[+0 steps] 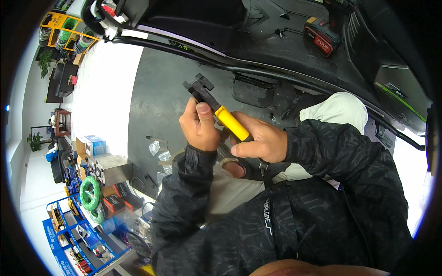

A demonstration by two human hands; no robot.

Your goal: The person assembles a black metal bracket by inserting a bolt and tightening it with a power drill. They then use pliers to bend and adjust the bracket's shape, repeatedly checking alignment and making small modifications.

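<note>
A wire stripper (216, 108) with a black jaw head and a yellow handle is held up in front of me, tilted with its head toward the upper left. My left hand (201, 126) closes on it just below the head, thumb against the black part. Around the lower end of the yellow handle wraps my right hand (262, 138), its thumb lying along the near side. Whether anything sits in the jaws is too small to tell.
Beyond my hands runs the vehicle's black side bar (207, 60). A cordless tool's battery pack (322, 39) rests on its floor panel. Plastic bags (161, 158) lie on the grey floor. At left are a metal box (110, 170), a green coil (90, 193) and a blue rack (57, 239).
</note>
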